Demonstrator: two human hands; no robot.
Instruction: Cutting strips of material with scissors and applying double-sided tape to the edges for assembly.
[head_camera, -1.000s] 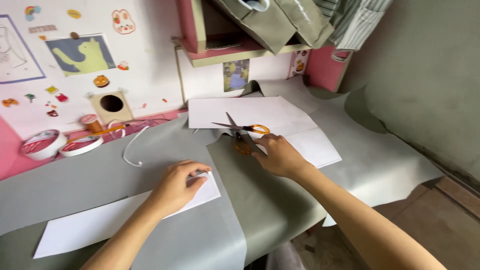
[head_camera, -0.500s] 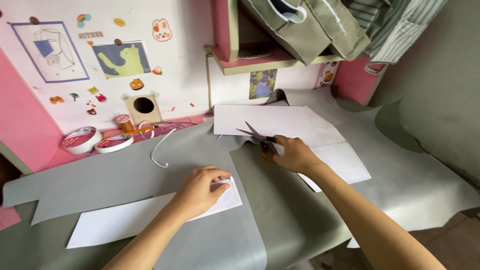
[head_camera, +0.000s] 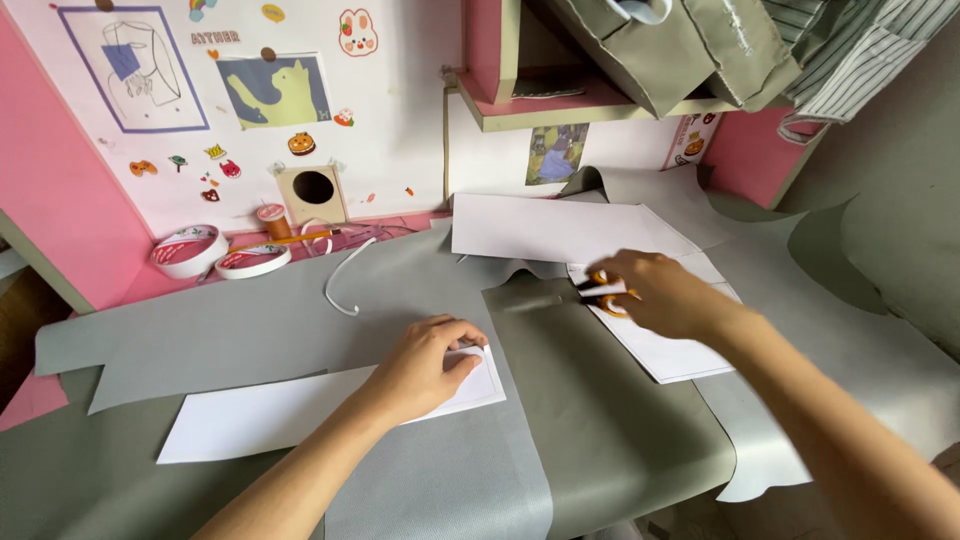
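Observation:
My left hand (head_camera: 428, 365) presses flat on the right end of a long white paper pattern (head_camera: 262, 416) that lies on grey fabric (head_camera: 240, 330). My right hand (head_camera: 655, 292) grips orange-handled scissors (head_camera: 598, 291), their blades pointing left along the edge of a second grey fabric sheet (head_camera: 590, 400). Beneath and behind that hand lie white paper sheets (head_camera: 555, 228).
Two rolls of tape (head_camera: 218, 252), a thread spool (head_camera: 270, 215), a pencil (head_camera: 290, 239) and a white cord (head_camera: 340, 285) sit along the back wall. A small box with a round hole (head_camera: 312, 190) stands there. A shelf (head_camera: 580, 100) with grey fabric bags overhangs the back.
My right hand swung the scissors from pointing up-left to lying flat, blades pointing left at the fabric edge. The view shifted left. My left hand stayed on the paper pattern.

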